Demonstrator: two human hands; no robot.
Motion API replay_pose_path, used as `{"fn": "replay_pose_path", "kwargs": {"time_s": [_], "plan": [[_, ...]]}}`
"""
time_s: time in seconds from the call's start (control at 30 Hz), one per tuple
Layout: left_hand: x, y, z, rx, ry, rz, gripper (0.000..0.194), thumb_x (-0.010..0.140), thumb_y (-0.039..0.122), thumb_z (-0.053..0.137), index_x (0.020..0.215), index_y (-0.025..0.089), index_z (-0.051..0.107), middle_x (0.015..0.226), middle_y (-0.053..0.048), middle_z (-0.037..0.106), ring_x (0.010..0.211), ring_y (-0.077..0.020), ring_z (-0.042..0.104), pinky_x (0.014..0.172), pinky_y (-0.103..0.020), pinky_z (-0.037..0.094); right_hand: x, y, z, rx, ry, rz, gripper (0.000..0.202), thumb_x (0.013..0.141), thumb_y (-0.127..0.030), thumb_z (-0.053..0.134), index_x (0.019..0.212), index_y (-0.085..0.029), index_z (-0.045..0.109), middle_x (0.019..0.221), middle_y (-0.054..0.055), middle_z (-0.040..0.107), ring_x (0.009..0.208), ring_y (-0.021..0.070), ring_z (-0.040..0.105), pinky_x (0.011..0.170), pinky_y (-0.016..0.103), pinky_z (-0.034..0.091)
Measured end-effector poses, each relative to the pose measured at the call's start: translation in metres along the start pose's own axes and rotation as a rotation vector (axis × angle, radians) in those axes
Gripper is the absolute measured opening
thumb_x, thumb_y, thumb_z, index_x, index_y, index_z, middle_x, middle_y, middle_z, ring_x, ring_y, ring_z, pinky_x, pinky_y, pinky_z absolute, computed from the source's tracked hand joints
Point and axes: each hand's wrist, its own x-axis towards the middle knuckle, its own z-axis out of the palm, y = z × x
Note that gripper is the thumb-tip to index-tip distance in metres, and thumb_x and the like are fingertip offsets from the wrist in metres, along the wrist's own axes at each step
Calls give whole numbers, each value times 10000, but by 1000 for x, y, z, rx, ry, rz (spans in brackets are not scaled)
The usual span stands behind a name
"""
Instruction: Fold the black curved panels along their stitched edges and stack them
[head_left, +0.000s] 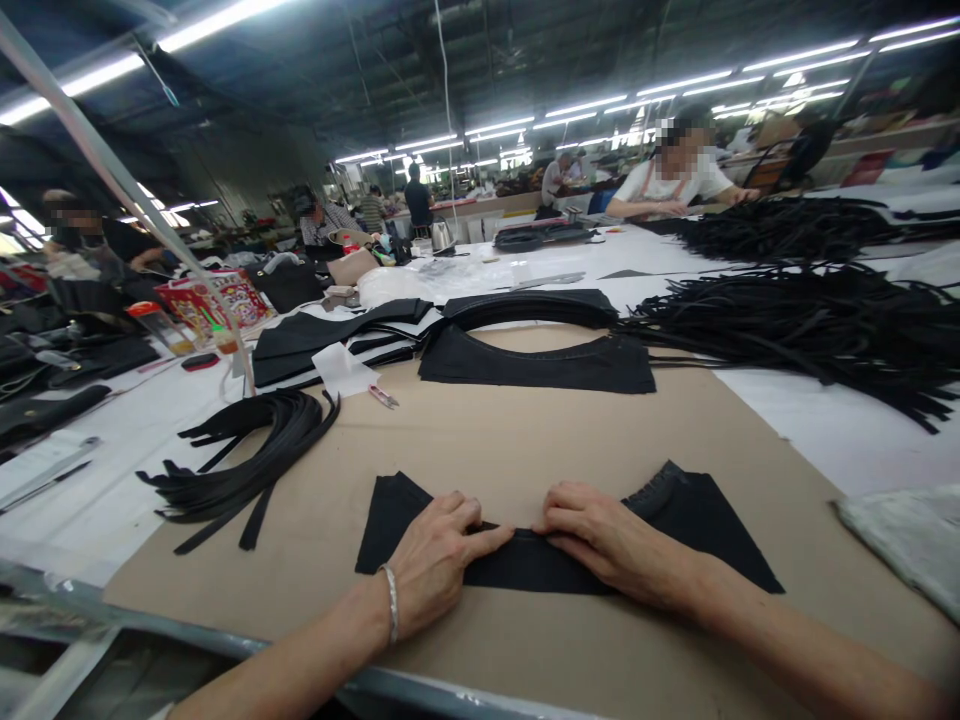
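Observation:
A black curved fabric piece lies flat on a tan board in front of me, its concave edge facing away. My left hand pinches that edge left of the middle, fingers curled and thumb laid along it. Close beside it, my right hand grips the same edge with bent fingers. Small gathered pleats show along the curve to the right of my right hand. The fingertips hide part of the edge. A silvery bracelet circles my left wrist.
Black fabric pieces are stacked beyond the hands. A bundle of black strips lies left, a larger pile right. Small thread snips rest near white paper. A slanted pole rises at left. Across the table a person works.

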Motion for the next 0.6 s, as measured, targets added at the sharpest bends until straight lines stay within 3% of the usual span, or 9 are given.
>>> {"fn": "replay_pose_path", "kwargs": {"time_s": [0.2, 0.4, 0.6], "plan": [[-6, -7, 4, 50, 7, 61, 528, 863, 92, 404, 1338, 318, 456, 949, -55, 543, 873, -201, 469, 820, -367, 421, -11, -1, -2, -7, -10, 30, 206, 939, -169, 416, 985, -210, 613, 920, 41, 561, 887, 163, 522, 811, 297, 422], [-26, -18, -2, -11, 42, 78, 525, 835, 49, 387, 1250, 327, 549, 1144, -68, 530, 1014, -215, 483, 890, -403, 399, -11, -28, 12, -13, -7, 71, 205, 936, -160, 406, 942, -199, 607, 914, 45, 563, 872, 165, 521, 795, 299, 426], [-16, 13, 5, -207, 136, -33, 466, 838, 22, 338, 1197, 201, 575, 1049, -65, 585, 959, -185, 505, 883, -341, 437, -7, -36, 22, -24, 14, 85, 207, 936, -157, 406, 928, -191, 610, 881, 45, 556, 845, 174, 512, 794, 318, 417]]}}
